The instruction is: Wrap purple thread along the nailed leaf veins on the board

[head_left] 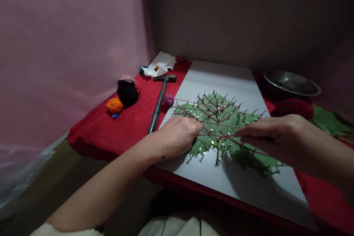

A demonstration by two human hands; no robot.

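A large green leaf (212,112) lies on a white board (221,75), with several nails standing around its edges and along its veins. Purple yarn (221,125) is wound between the nails, and a strand stretches across the leaf between my hands. My left hand (181,132) is closed over the leaf's left side; what its curled fingers hold is hidden. Over the right side, my right hand (273,134) has its thumb and fingers pinched together on the yarn. From a small purple yarn ball (169,100) at the board's left edge, a strand runs to the leaf.
Left of the board, a hammer (159,105) lies on the red cloth (132,129). Beyond it are orange yarn (114,106), black yarn (128,93) and crumpled white paper (160,64). A metal bowl (293,83), dark red yarn (293,108) and another leaf (330,121) are at right.
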